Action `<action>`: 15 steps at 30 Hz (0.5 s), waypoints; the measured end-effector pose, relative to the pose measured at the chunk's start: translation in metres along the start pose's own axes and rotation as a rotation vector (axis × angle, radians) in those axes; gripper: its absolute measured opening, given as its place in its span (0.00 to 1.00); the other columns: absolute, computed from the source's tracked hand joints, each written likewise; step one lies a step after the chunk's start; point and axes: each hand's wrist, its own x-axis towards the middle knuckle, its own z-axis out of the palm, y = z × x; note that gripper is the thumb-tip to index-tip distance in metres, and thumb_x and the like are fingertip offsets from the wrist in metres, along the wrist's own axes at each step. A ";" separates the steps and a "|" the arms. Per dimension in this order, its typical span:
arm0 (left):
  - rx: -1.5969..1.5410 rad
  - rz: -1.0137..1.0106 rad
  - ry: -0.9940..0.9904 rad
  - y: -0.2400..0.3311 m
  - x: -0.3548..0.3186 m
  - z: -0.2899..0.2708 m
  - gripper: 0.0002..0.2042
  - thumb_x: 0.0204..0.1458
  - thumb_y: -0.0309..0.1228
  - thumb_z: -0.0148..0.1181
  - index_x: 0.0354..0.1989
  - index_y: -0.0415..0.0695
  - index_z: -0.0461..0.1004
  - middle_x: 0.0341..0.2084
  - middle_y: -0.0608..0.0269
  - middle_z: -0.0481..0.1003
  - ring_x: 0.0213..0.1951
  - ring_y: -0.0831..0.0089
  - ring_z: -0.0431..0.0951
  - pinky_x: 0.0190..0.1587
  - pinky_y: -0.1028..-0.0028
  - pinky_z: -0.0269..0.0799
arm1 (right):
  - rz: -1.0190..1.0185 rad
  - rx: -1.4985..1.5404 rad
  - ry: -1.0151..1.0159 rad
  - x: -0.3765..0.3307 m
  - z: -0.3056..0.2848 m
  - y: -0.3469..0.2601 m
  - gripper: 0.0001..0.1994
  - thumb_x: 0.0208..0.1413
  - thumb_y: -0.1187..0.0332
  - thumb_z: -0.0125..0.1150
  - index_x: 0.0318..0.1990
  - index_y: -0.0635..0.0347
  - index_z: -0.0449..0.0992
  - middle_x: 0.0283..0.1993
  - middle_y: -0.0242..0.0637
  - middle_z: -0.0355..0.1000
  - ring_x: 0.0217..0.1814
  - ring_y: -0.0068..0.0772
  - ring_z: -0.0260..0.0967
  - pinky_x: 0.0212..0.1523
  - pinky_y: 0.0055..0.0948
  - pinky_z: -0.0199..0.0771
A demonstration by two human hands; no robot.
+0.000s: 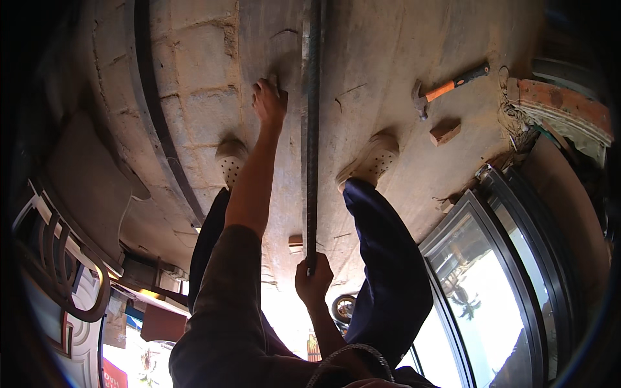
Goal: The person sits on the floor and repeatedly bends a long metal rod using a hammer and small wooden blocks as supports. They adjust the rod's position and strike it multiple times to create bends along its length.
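Dusty floor [381,213] is spreading out beneath you, its edges fading into the black rim of the lens, while cracked paving [200,84] is showing towards 11 o'clock. Down the middle, a long dark bar [310,129] is running from 12 o'clock towards 6, passing between your two perforated clogs [378,161]; its far end is being cut off by the upper edge. At 6 o'clock your right hand [314,279] is closing around the near end, hiding its tip in your fist. Your left hand [270,102] is reaching to 11 o'clock, just beside the bar, with its fingers bending; I am not able to tell whether they are pinching anything small. Your left forearm is covering part of the left leg behind it. Below the bar's lower stretch, a small block [295,240] is peeking out, partly hidden. At 2 o'clock an orange-and-black hammer [449,86] is lying near a brick-like block [445,131]. Glass-panelled frames [485,291] are leaning in at 4 o'clock, their panes glaring white. At 8 o'clock a curved chair back [71,271] is sinking into shadow, and at 6 a wheel [343,308] is mostly hiding behind your right leg.
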 end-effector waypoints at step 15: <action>-0.102 0.321 -0.017 0.135 0.069 -0.051 0.40 0.46 0.47 0.67 0.57 0.31 0.52 0.53 0.29 0.61 0.55 0.38 0.67 0.56 0.53 0.68 | -0.032 -0.118 -0.128 -0.057 -0.140 -0.132 0.08 0.47 0.73 0.64 0.34 0.63 0.73 0.20 0.35 0.69 0.20 0.27 0.68 0.24 0.27 0.68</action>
